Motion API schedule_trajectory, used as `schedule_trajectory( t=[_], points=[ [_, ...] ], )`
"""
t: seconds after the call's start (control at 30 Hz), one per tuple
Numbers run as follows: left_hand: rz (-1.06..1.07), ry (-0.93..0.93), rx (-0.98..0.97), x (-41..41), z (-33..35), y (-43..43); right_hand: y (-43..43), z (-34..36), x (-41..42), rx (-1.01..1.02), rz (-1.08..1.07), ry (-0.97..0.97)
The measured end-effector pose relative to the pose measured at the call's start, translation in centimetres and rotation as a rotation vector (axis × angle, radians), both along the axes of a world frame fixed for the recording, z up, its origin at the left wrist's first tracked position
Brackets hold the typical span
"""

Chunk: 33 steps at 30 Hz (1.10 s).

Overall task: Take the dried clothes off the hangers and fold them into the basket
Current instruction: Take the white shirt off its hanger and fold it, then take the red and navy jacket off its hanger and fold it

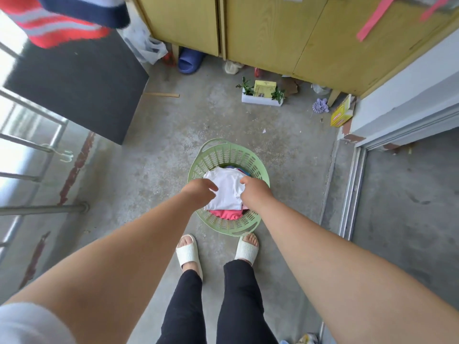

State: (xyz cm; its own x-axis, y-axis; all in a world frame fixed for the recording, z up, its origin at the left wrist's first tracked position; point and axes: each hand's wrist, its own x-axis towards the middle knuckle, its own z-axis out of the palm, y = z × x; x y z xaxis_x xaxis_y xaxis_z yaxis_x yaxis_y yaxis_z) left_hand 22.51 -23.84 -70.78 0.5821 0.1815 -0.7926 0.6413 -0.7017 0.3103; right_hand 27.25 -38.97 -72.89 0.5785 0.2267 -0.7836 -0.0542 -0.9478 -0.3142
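Note:
A light green plastic laundry basket point(218, 155) stands on the concrete floor just ahead of my feet. A folded white garment point(227, 188) lies on top inside it, over a pink garment point(227, 214) and something blue at the far side. My left hand point(200, 192) is over the white garment's left edge, fingers curled loosely downward. At the garment's right edge my right hand point(253, 192) has its fingers curled into the cloth. A red, white and navy striped garment point(67, 19) hangs at the top left.
A metal railing point(37, 175) runs along the left with a dark mat point(82, 88) beside it. Yellow cabinets point(285, 33) stand at the back, with a blue slipper point(190, 62), a white planter box point(262, 99) and a yellow carton point(342, 112) on the floor. A sliding-door track point(352, 189) lies at right.

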Motion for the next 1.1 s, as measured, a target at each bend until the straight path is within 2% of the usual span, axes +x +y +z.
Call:
schedule_trajectory(
  t=[0.13, 0.47, 0.67, 0.8, 1.1],
  points=[
    [-0.026, -0.080, 0.014, 0.0, 5.6, 1.0, 1.0, 5.8, 0.4, 0.067, -0.052, -0.125],
    [-0.132, -0.361, 0.088, 2.4, 21.2, 5.1, 6.1, 22.3, 4.0, 0.236, 0.032, -0.363],
    [-0.002, -0.470, -0.064, 2.7, 27.5, 8.2, 9.0, 30.1, 4.0, 0.294, 0.133, -0.501],
    [-0.030, -0.589, 0.044, 2.5, 34.2, 10.1, 11.2, 36.3, 3.6, 0.414, 0.189, -0.616],
    [0.049, -0.872, 0.106, 2.4, 46.5, 15.0, 15.2, 48.0, 4.0, 0.616, 0.268, -0.853]
  ],
)
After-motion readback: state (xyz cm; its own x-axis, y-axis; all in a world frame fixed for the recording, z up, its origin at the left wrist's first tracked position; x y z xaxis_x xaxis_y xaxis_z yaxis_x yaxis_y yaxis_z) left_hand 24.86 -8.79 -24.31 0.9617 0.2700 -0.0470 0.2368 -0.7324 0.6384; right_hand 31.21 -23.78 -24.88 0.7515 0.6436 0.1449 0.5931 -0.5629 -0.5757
